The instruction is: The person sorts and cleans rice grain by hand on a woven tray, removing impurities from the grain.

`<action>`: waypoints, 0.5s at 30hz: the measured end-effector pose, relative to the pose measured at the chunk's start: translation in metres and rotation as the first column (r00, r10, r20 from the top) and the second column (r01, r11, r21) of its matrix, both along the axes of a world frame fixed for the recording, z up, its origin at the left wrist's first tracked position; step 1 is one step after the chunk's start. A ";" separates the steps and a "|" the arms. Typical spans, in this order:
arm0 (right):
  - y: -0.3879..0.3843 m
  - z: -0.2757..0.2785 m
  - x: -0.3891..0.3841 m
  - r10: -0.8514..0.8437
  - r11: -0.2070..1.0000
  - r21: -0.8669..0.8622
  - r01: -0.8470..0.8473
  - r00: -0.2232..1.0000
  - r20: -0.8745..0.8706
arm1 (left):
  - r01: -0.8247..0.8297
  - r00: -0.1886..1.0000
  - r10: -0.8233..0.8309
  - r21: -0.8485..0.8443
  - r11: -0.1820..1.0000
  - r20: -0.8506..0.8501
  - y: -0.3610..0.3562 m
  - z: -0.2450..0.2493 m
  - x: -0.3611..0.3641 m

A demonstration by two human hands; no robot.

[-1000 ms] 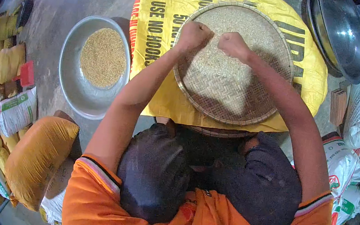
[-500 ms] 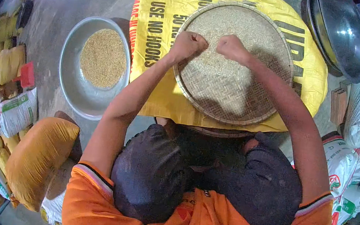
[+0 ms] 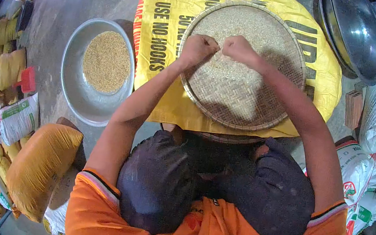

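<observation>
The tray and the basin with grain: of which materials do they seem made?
The tray: probably bamboo, matte, shown by its woven strips and bound rim. The basin: likely aluminium or steel, dull silver with soft shine.

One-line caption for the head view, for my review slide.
Left hand and right hand, fingers curled, over pale grain on a round woven tray, with a yellow sack beneath it.
</observation>
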State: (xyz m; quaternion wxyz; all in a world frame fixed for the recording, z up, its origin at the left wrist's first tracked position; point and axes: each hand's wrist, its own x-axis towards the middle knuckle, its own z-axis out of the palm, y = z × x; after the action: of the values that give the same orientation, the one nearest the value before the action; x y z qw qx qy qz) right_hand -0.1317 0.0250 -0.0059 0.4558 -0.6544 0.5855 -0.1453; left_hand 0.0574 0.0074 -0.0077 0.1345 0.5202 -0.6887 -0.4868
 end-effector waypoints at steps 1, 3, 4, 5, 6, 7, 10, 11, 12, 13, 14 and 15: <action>-0.001 0.003 -0.004 -0.110 0.982 0.165 0.087 0.985 0.134 | -0.059 0.991 0.075 0.135 0.989 -0.114 -0.001 0.000 0.005; -0.009 0.002 -0.009 -0.189 0.951 0.281 0.127 0.960 0.205 | -0.087 0.979 0.111 0.144 0.986 -0.171 -0.009 0.001 0.012; -0.012 0.001 -0.008 -0.194 0.950 0.284 0.134 0.962 0.195 | -0.116 0.972 0.167 0.278 0.954 -0.168 -0.016 0.005 0.014; -0.012 -0.001 -0.007 -0.199 0.947 0.288 0.141 0.962 0.185 | -0.141 0.963 0.221 0.407 0.902 -0.156 -0.020 0.010 0.017; -0.012 -0.003 -0.002 -0.200 0.947 0.287 0.141 0.962 0.187 | -0.101 0.959 0.210 0.461 0.882 -0.192 -0.023 0.015 0.020; -0.010 -0.008 0.006 -0.142 0.984 0.124 0.124 0.980 0.140 | -0.101 0.959 0.209 0.460 0.882 -0.191 -0.024 0.011 0.022; 0.000 -0.022 0.016 -0.041 0.989 -0.143 0.043 0.999 0.021 | -0.119 0.869 0.383 0.618 0.777 -0.314 -0.025 0.002 0.023; 0.002 -0.024 0.018 0.004 0.971 -0.238 -0.015 0.999 -0.047 | -0.116 0.847 0.409 0.633 0.765 -0.340 -0.023 0.005 0.022; -0.001 -0.024 0.017 0.040 0.988 -0.144 -0.051 0.996 -0.077 | -0.112 0.823 0.435 0.647 0.754 -0.365 -0.022 0.009 0.021; -0.003 -0.021 0.015 0.042 0.988 -0.143 -0.052 0.996 -0.076 | -0.114 0.823 0.437 0.648 0.753 -0.363 -0.023 0.007 0.024; -0.004 -0.017 0.012 0.040 0.997 -0.061 -0.043 0.998 -0.057 | -0.130 0.901 0.322 0.528 0.839 -0.290 -0.024 0.006 0.027; -0.006 -0.013 0.010 0.035 0.999 0.020 -0.035 0.999 -0.040 | -0.120 0.957 0.212 0.398 0.909 -0.196 -0.023 0.003 0.029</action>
State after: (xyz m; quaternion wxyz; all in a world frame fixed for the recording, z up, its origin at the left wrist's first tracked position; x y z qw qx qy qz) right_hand -0.1216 0.0192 -0.0192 0.4528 -0.6629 0.5844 -0.1183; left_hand 0.0866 -0.0157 -0.0043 0.1522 0.5323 -0.5128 -0.6561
